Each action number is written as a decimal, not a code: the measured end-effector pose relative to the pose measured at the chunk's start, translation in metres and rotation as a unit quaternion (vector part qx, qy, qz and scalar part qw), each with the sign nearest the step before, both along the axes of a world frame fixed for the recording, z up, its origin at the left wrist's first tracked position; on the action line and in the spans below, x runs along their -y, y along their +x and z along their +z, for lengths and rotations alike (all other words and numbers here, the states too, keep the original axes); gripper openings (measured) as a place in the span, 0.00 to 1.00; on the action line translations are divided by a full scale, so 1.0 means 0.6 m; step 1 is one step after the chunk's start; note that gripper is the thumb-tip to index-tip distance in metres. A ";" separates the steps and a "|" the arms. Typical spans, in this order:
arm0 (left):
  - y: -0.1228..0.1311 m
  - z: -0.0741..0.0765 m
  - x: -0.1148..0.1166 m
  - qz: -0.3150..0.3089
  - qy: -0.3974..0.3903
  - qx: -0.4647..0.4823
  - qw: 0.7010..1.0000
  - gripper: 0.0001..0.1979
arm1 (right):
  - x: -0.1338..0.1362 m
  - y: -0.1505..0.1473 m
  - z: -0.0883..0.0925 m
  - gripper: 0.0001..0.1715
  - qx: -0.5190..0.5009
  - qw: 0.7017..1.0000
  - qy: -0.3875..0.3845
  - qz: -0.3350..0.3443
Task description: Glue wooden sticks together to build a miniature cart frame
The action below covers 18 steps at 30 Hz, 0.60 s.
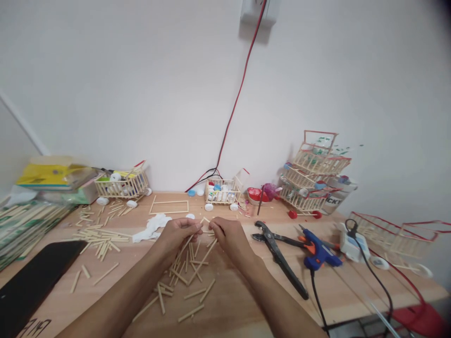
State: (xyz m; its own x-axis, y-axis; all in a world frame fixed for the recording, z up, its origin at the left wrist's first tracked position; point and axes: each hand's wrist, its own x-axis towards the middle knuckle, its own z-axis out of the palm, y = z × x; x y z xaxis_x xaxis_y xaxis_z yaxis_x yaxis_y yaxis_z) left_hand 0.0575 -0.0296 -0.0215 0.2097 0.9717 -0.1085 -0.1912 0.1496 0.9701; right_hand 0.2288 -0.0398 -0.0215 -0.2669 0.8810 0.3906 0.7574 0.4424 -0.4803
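My left hand point(178, 233) and my right hand point(225, 233) meet over the middle of the wooden table point(239, 300), both closed in a pinch on thin wooden sticks point(205, 222) held between them. Below the hands lies a scatter of several cut sticks point(186, 274). A glued rectangular stick frame point(169, 207) lies flat just behind the left hand, beside a crumpled white tissue point(151, 228).
Black pliers point(278, 256) and a blue glue gun point(319, 251) lie to the right. Small stick carts point(121, 184) point(221, 191) stand by the wall, stacked ones point(313, 176) at the right. More sticks point(98, 232) and a black sheet point(31, 281) lie left.
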 end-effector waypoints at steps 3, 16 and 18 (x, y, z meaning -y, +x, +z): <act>0.001 0.003 0.002 0.004 -0.001 -0.005 1.000 0.13 | 0.000 0.000 -0.001 0.16 0.000 1.000 0.002 -0.001; 0.000 -0.004 -0.001 0.003 -0.007 -0.009 1.000 0.14 | 0.000 0.001 -0.002 0.16 0.007 1.000 -0.003 -0.007; -0.001 -0.008 -0.003 0.001 -0.008 -0.011 1.000 0.14 | 0.000 0.001 -0.002 0.16 0.010 1.000 0.000 -0.006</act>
State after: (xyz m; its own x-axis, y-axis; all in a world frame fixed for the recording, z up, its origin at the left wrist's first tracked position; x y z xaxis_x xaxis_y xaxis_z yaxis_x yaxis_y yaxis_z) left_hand 0.0568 -0.0276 -0.0261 0.2049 0.9703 -0.1288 -0.1693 0.1647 0.9717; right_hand 0.2296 -0.0396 -0.0228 -0.2637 0.8840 0.3860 0.7719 0.4334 -0.4652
